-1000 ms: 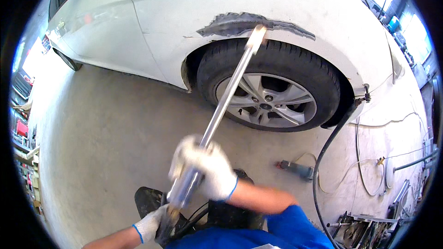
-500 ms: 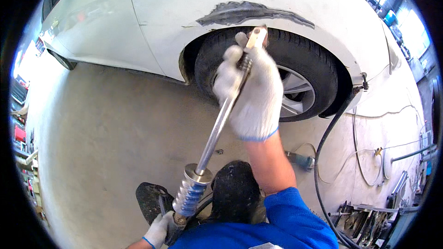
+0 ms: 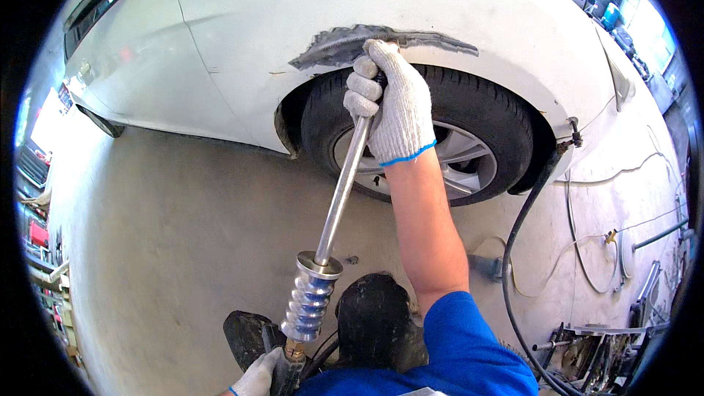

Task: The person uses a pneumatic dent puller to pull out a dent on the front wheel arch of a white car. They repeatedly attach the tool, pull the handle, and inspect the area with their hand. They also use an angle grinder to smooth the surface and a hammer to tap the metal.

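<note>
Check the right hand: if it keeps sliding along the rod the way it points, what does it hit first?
Probably the bare grey patch on the white fender above the tyre. The right hand grips the top of the rod, and its fingers look almost at the panel; depth is unclear.

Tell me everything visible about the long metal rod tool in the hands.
The rod tool is a straight, shiny steel shaft running diagonally from the lower middle up to the car's wheel arch. Low on it sits a ribbed, polished sliding weight with a flat collar on top. The right hand, in a white knit glove, wraps the upper end by the bare-metal patch, hiding the tip. The gloved left hand holds the bottom grip.
</note>
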`<act>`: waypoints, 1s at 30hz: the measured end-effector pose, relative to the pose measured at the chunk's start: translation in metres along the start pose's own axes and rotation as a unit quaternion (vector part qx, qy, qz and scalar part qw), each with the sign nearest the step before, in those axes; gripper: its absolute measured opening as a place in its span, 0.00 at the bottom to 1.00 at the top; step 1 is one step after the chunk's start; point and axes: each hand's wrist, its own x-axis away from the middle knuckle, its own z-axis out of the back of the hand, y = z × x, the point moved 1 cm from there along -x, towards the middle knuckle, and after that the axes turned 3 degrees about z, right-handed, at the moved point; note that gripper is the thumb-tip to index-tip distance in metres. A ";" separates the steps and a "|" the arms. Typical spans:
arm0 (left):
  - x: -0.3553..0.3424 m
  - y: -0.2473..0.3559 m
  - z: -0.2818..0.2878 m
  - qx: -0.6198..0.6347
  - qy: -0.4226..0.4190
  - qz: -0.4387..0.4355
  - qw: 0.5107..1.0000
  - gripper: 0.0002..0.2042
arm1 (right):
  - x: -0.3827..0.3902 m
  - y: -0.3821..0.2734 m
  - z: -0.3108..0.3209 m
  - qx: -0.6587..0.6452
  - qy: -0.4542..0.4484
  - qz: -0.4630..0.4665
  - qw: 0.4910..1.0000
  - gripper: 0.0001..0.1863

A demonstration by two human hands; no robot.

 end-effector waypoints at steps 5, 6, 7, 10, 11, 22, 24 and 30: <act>0.004 0.007 -0.009 -0.008 0.005 0.005 1.000 0.20 | -0.005 -0.003 0.000 0.002 0.009 -0.010 1.000 0.04; -0.001 0.004 -0.007 -0.007 -0.003 0.006 1.000 0.20 | -0.004 -0.003 0.000 0.013 0.013 -0.005 1.000 0.04; -0.007 -0.001 -0.005 -0.006 -0.011 0.006 1.000 0.20 | -0.002 -0.004 -0.001 0.024 0.017 0.001 1.000 0.04; 0.004 0.006 -0.008 -0.011 0.012 0.002 1.000 0.20 | -0.003 -0.005 -0.003 0.015 0.029 0.007 0.999 0.04; 0.008 0.008 -0.009 -0.012 0.021 0.001 1.000 0.19 | -0.003 -0.006 -0.002 0.012 0.033 0.009 0.999 0.04; 0.013 0.012 -0.008 -0.023 -0.001 0.016 1.000 0.20 | -0.007 -0.004 -0.002 0.019 0.032 -0.001 0.999 0.06; 0.009 0.006 -0.005 -0.033 -0.011 0.009 0.999 0.20 | -0.006 -0.003 -0.004 0.030 0.029 0.000 0.999 0.06; 0.006 0.006 -0.004 -0.025 -0.020 0.009 0.999 0.20 | -0.005 -0.004 -0.003 0.038 0.025 0.007 0.999 0.06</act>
